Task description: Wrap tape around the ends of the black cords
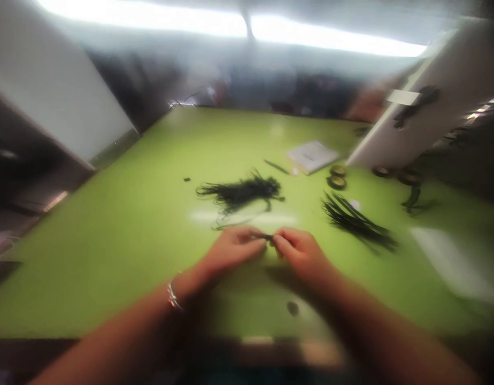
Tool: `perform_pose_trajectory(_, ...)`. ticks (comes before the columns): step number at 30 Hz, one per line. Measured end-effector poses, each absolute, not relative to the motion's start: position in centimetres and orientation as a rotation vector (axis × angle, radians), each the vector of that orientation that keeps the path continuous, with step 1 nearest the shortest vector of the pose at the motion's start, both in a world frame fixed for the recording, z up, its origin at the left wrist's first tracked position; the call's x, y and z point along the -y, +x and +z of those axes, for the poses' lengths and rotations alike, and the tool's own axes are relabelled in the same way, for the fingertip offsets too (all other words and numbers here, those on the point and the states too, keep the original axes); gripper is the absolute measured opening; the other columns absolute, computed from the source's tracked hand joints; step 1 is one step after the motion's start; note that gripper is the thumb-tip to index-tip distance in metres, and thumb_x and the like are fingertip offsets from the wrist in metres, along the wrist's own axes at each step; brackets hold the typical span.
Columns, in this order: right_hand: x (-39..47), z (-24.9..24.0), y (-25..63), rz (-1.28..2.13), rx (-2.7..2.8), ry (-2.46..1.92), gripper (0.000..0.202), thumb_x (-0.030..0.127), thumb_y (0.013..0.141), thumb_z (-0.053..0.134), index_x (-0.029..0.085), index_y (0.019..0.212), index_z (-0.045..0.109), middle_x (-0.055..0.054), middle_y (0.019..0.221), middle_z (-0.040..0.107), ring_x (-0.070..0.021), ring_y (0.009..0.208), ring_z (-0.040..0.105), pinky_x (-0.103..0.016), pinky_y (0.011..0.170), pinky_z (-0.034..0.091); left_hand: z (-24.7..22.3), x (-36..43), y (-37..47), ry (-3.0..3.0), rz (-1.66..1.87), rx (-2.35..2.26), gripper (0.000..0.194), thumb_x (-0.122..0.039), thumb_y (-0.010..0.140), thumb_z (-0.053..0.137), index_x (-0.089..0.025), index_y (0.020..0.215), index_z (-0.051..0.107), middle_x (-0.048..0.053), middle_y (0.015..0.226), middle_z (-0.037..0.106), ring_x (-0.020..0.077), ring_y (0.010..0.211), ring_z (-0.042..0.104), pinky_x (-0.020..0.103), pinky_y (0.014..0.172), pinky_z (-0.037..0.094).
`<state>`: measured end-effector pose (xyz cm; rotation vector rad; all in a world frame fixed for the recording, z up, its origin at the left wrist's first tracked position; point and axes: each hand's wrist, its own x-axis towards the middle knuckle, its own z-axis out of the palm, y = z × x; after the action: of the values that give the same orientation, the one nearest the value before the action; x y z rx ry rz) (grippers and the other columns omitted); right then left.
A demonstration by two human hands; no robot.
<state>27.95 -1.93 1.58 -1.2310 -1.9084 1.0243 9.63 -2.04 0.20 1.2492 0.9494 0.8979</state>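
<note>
Over the green table [143,256], my left hand [239,246] and my right hand [297,247] meet, both with fingers pinched. Between them they hold a short dark strip [267,237], thin and blurred; I cannot make out whether it is wire or tape. Just beyond the hands lies a tangled bundle of black wires [247,192], with loose curled ends towards the left. To the right of my right hand is a second bundle of straight black strands [357,222], lying slantwise.
Two rolls of black tape [337,182] lie at the right, near a white pad [312,156] and a dark pen [276,166]. More rolls [409,176] sit beside the white panel [427,112]. A small dark piece [292,308] lies near the front edge.
</note>
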Motion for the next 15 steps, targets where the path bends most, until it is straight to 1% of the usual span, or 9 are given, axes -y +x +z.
perform_pose_trajectory(2, 1.9, 1.0, 28.0, 0.913, 2.020, -1.238, 0.028, 0.023, 0.090, 0.046, 0.018, 0.063, 0.050, 0.004, 0.057, 0.051, -0.0098, 0.055, 0.045, -0.021, 0.053, 0.036, 0.1, 2.0, 9.8, 1.375, 0.945, -1.057, 0.018, -0.030, 0.078, 0.068, -0.014, 0.084, 0.072, 0.004, 0.072, 0.066, 0.0130, 0.066, 0.055, 0.024, 0.063, 0.044)
perform_pose_trajectory(3, 1.8, 0.8, 28.0, 0.823, 2.096, -1.245, 0.028, 0.023, 0.091, 0.046, 0.018, 0.064, 0.050, 0.003, 0.058, 0.052, -0.0100, 0.055, 0.045, -0.022, 0.054, 0.035, 0.1, 2.0, 9.8, 1.410, 0.950, -1.092, 0.018, -0.030, 0.077, 0.069, -0.013, 0.080, 0.072, 0.004, 0.074, 0.067, 0.0138, 0.068, 0.057, 0.024, 0.065, 0.045)
perform_pose_trajectory(6, 1.8, 0.2, 28.3, 0.576, 2.277, -1.234, 0.020, 0.023, 0.092, 0.049, 0.018, 0.073, 0.057, 0.000, 0.067, 0.060, -0.0117, 0.060, 0.050, -0.024, 0.058, 0.037, 0.0, 2.0, 9.9, 1.411, 0.926, -1.131, 0.020, -0.031, 0.077, 0.068, -0.012, 0.074, 0.070, 0.003, 0.068, 0.065, 0.0128, 0.063, 0.055, 0.024, 0.061, 0.044)
perform_pose_trajectory(8, 1.9, 0.1, 28.3, 0.533, 2.329, -1.162, 0.014, 0.020, 0.092, 0.049, 0.018, 0.085, 0.061, -0.003, 0.078, 0.065, -0.0136, 0.069, 0.056, -0.025, 0.064, 0.041, -0.1, 2.1, 9.8, 1.419, 0.913, -1.122, 0.020, -0.031, 0.078, 0.068, -0.012, 0.074, 0.070, 0.003, 0.069, 0.064, 0.0123, 0.063, 0.054, 0.023, 0.060, 0.043)
perform_pose_trajectory(9, 2.0, 0.2, 28.3, 0.533, 2.349, -1.129, 0.014, 0.018, 0.092, 0.048, 0.017, 0.089, 0.061, -0.004, 0.081, 0.066, -0.0140, 0.071, 0.058, -0.025, 0.065, 0.042, -0.1, 2.1, 9.7, 1.430, 0.909, -1.118, 0.019, -0.030, 0.078, 0.067, -0.012, 0.074, 0.070, 0.004, 0.070, 0.064, 0.0123, 0.063, 0.055, 0.023, 0.060, 0.043)
perform_pose_trajectory(10, 2.1, 0.3, 28.3, 0.528, 2.375, -1.116, 0.015, 0.015, 0.092, 0.047, 0.017, 0.089, 0.061, -0.004, 0.081, 0.066, -0.0142, 0.072, 0.058, -0.024, 0.065, 0.042, -0.2, 2.1, 9.7, 1.442, 0.904, -1.114, 0.020, -0.030, 0.079, 0.067, -0.011, 0.074, 0.070, 0.004, 0.071, 0.065, 0.0125, 0.064, 0.055, 0.023, 0.061, 0.043)
perform_pose_trajectory(12, 2.4, 0.8, 28.2, 0.481, 2.432, -1.160, 0.016, 0.013, 0.090, 0.047, 0.017, 0.081, 0.059, -0.003, 0.074, 0.064, -0.0135, 0.065, 0.056, -0.024, 0.061, 0.040, -0.1, 2.2, 9.5, 1.469, 0.890, -1.111, 0.020, -0.031, 0.079, 0.067, -0.011, 0.075, 0.069, 0.005, 0.073, 0.065, 0.0132, 0.067, 0.056, 0.024, 0.062, 0.044)
perform_pose_trajectory(15, 2.9, 1.9, 28.4, 0.464, 2.459, -1.220, 0.021, 0.014, 0.089, 0.051, 0.018, 0.069, 0.056, -0.001, 0.066, 0.059, -0.0114, 0.056, 0.050, -0.023, 0.054, 0.036, 0.1, 2.3, 9.3, 1.445, 0.797, -1.083, 0.023, -0.034, 0.079, 0.069, -0.011, 0.074, 0.068, 0.004, 0.069, 0.061, 0.0116, 0.064, 0.052, 0.023, 0.058, 0.041)
